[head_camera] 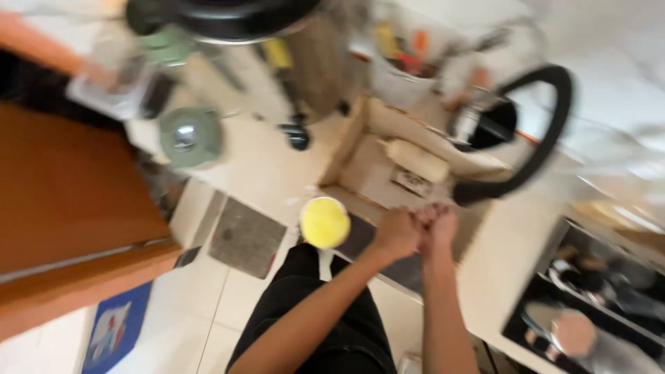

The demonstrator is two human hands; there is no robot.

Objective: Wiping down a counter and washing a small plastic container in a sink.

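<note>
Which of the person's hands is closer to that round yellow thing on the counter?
The left. The left hand is a short way to the right of the yellow round thing, not touching it. The right hand is pressed against the left hand on its far side, further from it.

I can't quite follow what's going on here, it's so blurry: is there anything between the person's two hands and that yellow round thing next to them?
Nothing visible. The left hand and right hand are pressed together at the counter edge, and the yellow round thing sits just left of them with an open gap between.
</note>
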